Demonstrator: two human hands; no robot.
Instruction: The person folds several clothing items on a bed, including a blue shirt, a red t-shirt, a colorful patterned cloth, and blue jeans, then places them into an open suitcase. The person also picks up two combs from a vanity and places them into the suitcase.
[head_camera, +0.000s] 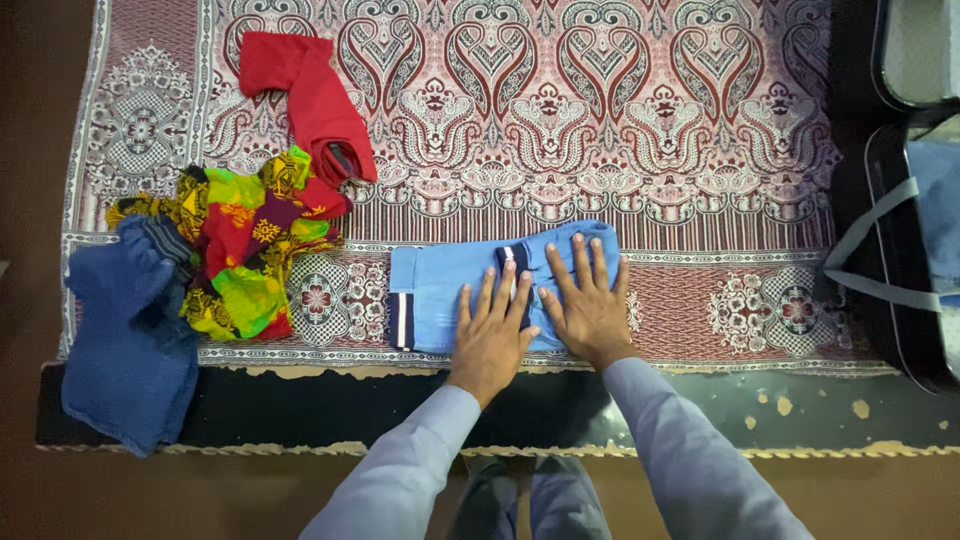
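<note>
Hands are lying flat, palms down and fingers spread, on a folded light-blue garment (470, 285) near the front edge of the tabletop (300, 410). Neither is gripping anything; both are pressing on the cloth. The left hand (493, 335) is resting on the garment's middle and lower edge, and the right hand (588, 305) is sitting just beside it, thumbs nearly touching, covering the garment's right end.

The garment is lying folded into a long flat rectangle, stretching left from under the hands, on a red-and-white patterned cloth (600, 120) that is covering the tabletop. A dark band with white stripes is showing at its left end, and another dark, white-edged strip is peeking out between the fingers of the left hand.

Well apart to the left, a crumpled multicoloured cloth (240, 250) is lying beside a dark-blue garment (130, 340) that is hanging over the edge, with a red garment (315, 100) behind them.
</note>
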